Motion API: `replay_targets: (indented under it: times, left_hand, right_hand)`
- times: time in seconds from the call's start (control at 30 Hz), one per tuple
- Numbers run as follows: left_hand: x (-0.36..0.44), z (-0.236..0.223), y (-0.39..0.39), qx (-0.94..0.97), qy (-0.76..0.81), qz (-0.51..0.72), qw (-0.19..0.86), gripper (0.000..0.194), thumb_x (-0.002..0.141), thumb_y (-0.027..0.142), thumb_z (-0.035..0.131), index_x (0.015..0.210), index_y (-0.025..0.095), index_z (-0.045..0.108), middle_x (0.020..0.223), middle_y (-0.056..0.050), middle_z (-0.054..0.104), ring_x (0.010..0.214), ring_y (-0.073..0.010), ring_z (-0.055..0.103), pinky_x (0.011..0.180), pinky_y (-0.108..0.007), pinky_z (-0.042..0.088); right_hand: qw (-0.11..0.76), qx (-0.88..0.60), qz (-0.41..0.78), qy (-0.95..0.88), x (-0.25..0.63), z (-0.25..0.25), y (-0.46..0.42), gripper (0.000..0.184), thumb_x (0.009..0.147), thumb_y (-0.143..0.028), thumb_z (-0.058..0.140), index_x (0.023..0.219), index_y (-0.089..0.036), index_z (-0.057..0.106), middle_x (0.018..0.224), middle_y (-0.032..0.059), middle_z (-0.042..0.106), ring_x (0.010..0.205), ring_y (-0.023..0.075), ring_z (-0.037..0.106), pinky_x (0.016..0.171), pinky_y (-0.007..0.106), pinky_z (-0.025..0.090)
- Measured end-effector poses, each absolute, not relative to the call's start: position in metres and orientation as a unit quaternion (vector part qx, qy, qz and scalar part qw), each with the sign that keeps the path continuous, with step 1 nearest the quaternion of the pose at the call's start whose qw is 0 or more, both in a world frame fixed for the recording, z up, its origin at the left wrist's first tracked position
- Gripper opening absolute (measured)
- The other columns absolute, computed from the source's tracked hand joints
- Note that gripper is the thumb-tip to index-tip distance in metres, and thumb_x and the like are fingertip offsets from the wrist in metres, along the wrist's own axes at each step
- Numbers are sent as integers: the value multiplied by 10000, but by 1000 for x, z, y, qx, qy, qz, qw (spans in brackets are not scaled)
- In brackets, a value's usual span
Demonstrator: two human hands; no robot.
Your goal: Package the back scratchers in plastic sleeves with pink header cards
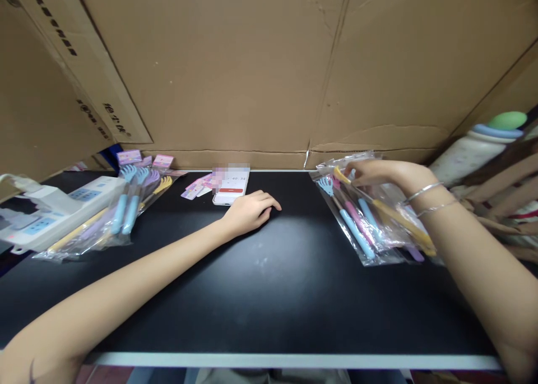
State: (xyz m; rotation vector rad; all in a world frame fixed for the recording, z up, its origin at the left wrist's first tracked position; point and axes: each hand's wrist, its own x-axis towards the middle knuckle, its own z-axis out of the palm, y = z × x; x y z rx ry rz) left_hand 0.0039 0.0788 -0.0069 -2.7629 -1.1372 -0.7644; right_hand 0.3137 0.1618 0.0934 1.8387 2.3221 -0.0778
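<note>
My left hand lies on the black tabletop just in front of a phone, palm down, fingers loosely stretched and holding nothing. At the right, my right hand reaches over a pile of back scratchers in clear plastic sleeves. Its bent fingers close at the head end of a yellow back scratcher; the exact grip is partly hidden by the hand and plastic. Beside it in the pile lie a blue back scratcher and a pink back scratcher. A purple handle end sticks out below.
More bagged back scratchers lie at the left against a white power strip with plugs. A phone showing a timer and small printed cards are at the back. Cardboard walls enclose the table; a bottle stands right.
</note>
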Motion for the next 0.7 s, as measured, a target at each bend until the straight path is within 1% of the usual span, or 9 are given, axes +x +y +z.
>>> replay_targets:
  times: [0.1, 0.2, 0.3, 0.37, 0.43, 0.5, 0.53, 0.63, 0.7]
  left_hand:
    - [4, -8, 80, -895, -369, -249, 30, 248, 873, 134, 422, 985, 220, 626, 986, -14, 662, 932, -150, 590, 793, -281, 491]
    - [3, -9, 81, -894, -368, -254, 31, 250, 870, 133, 421, 981, 221, 627, 976, -15, 663, 923, -153, 587, 779, -282, 492]
    - [3, -10, 82, -894, -367, -255, 22, 252, 872, 137, 418, 991, 224, 623, 993, -11, 660, 932, -152, 584, 797, -288, 488]
    - [2, -10, 82, -893, -370, -255, 13, 253, 869, 136, 424, 1001, 227, 619, 1003, -6, 658, 935, -151, 584, 807, -291, 486]
    - [2, -9, 82, -893, -371, -256, 8, 254, 862, 135, 431, 1008, 229, 617, 1005, -5, 656, 931, -151, 586, 806, -292, 486]
    - [2, -9, 81, -892, -373, -257, 4, 257, 857, 137, 435, 1015, 229, 616, 1001, -9, 654, 921, -152, 588, 797, -292, 488]
    - [2, -9, 81, -891, -374, -257, 2, 258, 854, 140, 437, 1020, 228, 614, 998, -11, 654, 918, -154, 589, 793, -293, 489]
    - [2, -9, 82, -888, -380, -259, -14, 258, 846, 146, 446, 1041, 225, 596, 1000, -15, 655, 932, -160, 592, 794, -302, 494]
    - [1, -9, 84, -879, -384, -278, -47, 262, 841, 133, 439, 1046, 218, 579, 1004, -13, 660, 934, -154, 602, 804, -304, 497]
  right_hand:
    - [99, 591, -130, 790, 318, 103, 161, 347, 745, -112, 496, 1087, -88, 549, 830, 107, 660, 594, 105, 574, 586, 233, 375]
    - [51, 561, -181, 806, 319, 112, 158, 372, 775, -134, 485, 1145, -94, 503, 888, 103, 637, 641, 108, 574, 618, 232, 395]
    - [2, 510, -247, 824, 310, 118, 149, 391, 796, -158, 481, 1186, -133, 488, 895, 74, 629, 712, 130, 589, 651, 239, 431]
    - [-23, 500, -261, 825, 297, 121, 141, 410, 817, -196, 479, 1226, -166, 476, 884, 54, 634, 729, 138, 597, 670, 256, 452]
    - [-46, 518, -243, 819, 283, 121, 133, 403, 832, -247, 495, 1228, -175, 491, 884, 55, 645, 746, 146, 609, 679, 268, 472]
    - [-73, 524, -228, 818, 269, 116, 128, 407, 827, -295, 524, 1218, -183, 510, 866, 54, 657, 740, 149, 617, 660, 264, 492]
    - [-89, 516, -240, 817, 262, 112, 126, 421, 819, -309, 541, 1221, -188, 507, 848, 48, 660, 727, 148, 621, 645, 259, 502]
    - [-156, 454, -367, 797, 245, 93, 127, 438, 803, -296, 575, 1216, -184, 480, 794, 30, 657, 694, 137, 635, 653, 253, 542]
    - [-185, 414, -477, 753, 235, 76, 130, 378, 813, -242, 555, 1173, -176, 465, 765, 20, 651, 683, 125, 650, 692, 259, 562]
